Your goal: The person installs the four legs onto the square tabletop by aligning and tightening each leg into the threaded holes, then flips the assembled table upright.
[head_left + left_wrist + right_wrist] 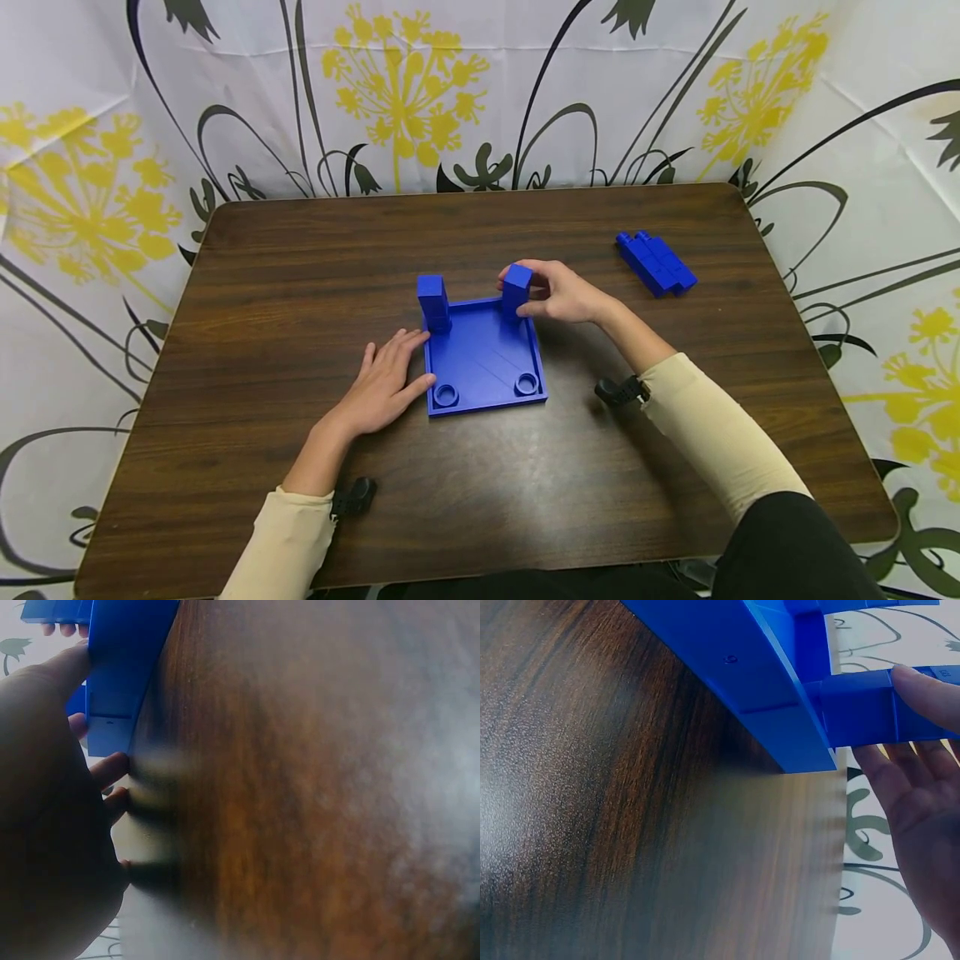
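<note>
A blue square tray with a low rim point(487, 360) lies on the table in the head view. One blue post point(432, 300) stands upright at its far left corner. At the far right corner my right hand point(564, 293) grips a second blue post point(516, 288) between thumb and fingers; in the right wrist view this post point(859, 709) meets the tray's corner. My left hand point(384, 382) lies beside the tray's left side with fingers extended, fingertips and thumb touching the rim. Round sockets point(446, 395) show at the two near corners.
Two more blue posts point(657, 263) lie side by side at the table's back right. The brown wooden table point(300, 250) ends at a flowered curtain point(480, 92). A black wrist camera point(621, 392) sits at my right wrist, another point(356, 497) at my left.
</note>
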The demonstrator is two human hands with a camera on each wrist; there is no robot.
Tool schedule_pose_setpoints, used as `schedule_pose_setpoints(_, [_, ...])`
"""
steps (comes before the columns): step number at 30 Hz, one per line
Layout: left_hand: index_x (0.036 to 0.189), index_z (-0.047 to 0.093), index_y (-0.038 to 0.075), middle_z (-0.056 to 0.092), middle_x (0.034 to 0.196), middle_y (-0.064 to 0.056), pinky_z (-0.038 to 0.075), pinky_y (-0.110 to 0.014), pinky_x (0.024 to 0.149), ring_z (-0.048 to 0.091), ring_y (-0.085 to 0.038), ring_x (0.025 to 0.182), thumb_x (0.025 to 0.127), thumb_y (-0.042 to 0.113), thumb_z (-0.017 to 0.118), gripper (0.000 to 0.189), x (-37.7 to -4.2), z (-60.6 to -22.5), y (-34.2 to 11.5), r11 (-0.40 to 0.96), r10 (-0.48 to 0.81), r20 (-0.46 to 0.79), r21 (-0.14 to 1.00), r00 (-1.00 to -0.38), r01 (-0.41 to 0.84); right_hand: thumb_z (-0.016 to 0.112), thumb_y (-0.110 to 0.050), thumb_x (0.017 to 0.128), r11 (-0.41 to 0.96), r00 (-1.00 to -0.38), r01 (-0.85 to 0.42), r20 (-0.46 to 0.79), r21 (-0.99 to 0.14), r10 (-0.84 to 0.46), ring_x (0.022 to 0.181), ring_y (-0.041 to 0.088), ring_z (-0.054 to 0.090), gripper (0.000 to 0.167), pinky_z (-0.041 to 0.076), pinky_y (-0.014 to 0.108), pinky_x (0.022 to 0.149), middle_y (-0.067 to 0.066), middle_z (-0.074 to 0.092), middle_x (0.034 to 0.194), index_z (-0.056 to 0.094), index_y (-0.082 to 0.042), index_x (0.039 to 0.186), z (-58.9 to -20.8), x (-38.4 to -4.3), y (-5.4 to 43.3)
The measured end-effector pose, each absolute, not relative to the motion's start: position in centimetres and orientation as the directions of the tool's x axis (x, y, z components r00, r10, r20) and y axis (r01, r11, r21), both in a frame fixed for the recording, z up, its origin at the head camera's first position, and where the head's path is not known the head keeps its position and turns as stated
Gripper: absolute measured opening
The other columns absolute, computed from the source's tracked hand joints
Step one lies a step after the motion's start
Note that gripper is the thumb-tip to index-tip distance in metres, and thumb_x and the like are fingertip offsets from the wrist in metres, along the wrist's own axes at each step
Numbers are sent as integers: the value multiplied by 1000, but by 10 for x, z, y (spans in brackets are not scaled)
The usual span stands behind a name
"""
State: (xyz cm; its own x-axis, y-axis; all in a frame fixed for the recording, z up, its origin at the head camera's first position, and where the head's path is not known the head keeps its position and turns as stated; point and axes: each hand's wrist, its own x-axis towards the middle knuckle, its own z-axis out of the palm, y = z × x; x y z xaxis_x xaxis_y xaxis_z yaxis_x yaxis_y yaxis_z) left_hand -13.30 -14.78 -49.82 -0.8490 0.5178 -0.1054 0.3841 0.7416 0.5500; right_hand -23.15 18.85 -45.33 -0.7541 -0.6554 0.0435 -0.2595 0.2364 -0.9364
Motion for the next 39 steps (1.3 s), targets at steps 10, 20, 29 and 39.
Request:
schedule_pose_setpoints(10, [156, 20, 19, 22, 160, -11, -2, -64, 111, 8, -31, 149, 101, 51, 44, 67, -133, -499, -147, 742, 518, -97, 546, -850, 389, 78, 4, 80, 309, -795, -288, 47, -907, -604, 114, 32, 59, 47, 47, 49, 96, 18, 63, 114, 57, 3, 122, -456, -231, 188])
schedule_pose_setpoints(20, [156, 20, 20, 23, 159, -11, -2, -65, 111, 9, -32, 149, 101, 49, 46, 67, -133, -499, -147, 735, 518, -87, 555, -851, 390, 83, -8, 79, 336, -813, -314, 68, -888, -579, 111, 23, 61, 44, 49, 44, 94, 10, 65, 108, 60, -3, 116, -459, -231, 188])
schedule_pose_setpoints(29, [156, 19, 21, 22, 160, -8, -3, -63, 111, 7, -29, 149, 101, 52, 44, 68, -133, -500, -147, 745, 515, -104, 546, -851, 384, 84, -8, 76, 371, -842, -320, 83, -872, -533, 106, 22, 62, 42, 50, 45, 91, 9, 66, 104, 62, -3, 112, -462, -228, 185])
schedule_pose_setpoints(39, [156, 19, 20, 22, 160, -10, -3, -64, 111, 7, -30, 149, 101, 51, 45, 68, -133, -501, -147, 742, 520, -103, 547, -848, 388, 87, -10, 74, 387, -874, -305, 94, -870, -477, 101, 21, 63, 40, 53, 43, 86, 9, 66, 99, 65, -2, 107, -462, -226, 179])
